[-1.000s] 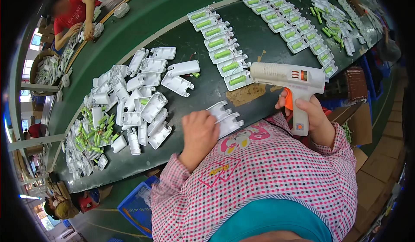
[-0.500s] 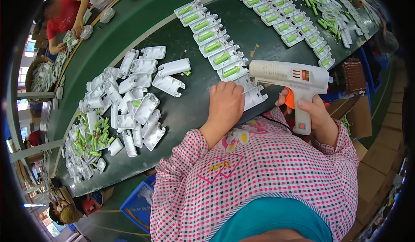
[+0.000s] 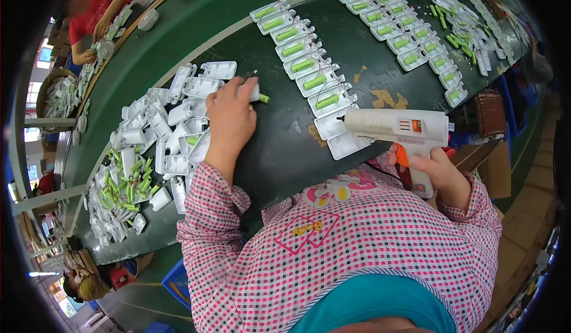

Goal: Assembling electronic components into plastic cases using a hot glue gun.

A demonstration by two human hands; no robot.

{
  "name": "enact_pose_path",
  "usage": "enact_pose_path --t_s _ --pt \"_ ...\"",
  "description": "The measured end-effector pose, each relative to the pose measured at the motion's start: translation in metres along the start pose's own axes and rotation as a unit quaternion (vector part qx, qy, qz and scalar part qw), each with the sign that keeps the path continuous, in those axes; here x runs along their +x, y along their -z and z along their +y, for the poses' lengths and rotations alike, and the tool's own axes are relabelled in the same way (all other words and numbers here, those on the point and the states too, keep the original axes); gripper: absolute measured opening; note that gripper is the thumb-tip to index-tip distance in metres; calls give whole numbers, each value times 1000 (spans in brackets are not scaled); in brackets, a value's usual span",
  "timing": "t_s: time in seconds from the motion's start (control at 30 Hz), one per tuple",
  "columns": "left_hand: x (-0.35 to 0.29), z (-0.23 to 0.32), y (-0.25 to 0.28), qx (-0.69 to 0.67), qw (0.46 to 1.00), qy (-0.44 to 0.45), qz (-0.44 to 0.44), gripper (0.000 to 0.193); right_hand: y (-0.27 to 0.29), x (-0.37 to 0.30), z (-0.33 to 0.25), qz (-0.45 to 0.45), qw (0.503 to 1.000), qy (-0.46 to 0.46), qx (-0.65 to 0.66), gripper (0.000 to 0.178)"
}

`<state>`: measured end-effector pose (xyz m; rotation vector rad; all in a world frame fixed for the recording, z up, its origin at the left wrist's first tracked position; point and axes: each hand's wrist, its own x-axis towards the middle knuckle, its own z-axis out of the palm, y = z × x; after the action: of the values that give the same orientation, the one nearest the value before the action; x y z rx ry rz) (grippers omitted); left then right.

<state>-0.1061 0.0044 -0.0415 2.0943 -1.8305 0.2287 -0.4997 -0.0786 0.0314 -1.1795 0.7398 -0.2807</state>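
Note:
In my right hand (image 3: 439,167) is a white hot glue gun (image 3: 395,125) with an orange trigger, fingers wrapped around its grip. Its nozzle points left, over the near end of a row of white plastic casings (image 3: 325,102). Most casings in that row hold a green battery cell (image 3: 314,82) with thin wires; the nearest white casing (image 3: 348,145) shows none. My left hand (image 3: 231,122) reaches over the loose casings, fingers apart above a white casing (image 3: 255,91). A green cell (image 3: 264,99) pokes out beside that casing, which my fingers partly hide.
Left lies a heap of white casings (image 3: 156,122) with loose green cells (image 3: 128,184). Another double row of filled casings (image 3: 410,58) runs along the far right, beside more loose cells (image 3: 461,44). A co-worker in red (image 3: 95,12) handles parts across the green belt (image 3: 196,21).
My left hand has left the near end of the casing row and moved left to the loose casings. The glue gun stays in my right hand, its nozzle slightly lower in view.

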Motion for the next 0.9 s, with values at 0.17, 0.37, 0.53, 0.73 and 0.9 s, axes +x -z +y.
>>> enact_pose_path --t_s 0.17,0.37,0.53,0.73,0.9 --pt "-2 -30 9 57 998 21 17 47 2 -1 -1 -18 1000 -9 -18 45" --pt "7 -59 17 -71 956 193 209 54 3 1 -10 -44 997 -10 -68 41" --pt "13 -15 23 99 975 28 196 54 1 -1 -8 -45 995 8 -86 41" --pt "9 7 -2 74 989 -124 12 24 -3 0 -9 -48 994 -20 -97 41" --pt "16 12 -3 47 994 -93 -15 18 -1 10 3 -58 994 -2 -87 44"
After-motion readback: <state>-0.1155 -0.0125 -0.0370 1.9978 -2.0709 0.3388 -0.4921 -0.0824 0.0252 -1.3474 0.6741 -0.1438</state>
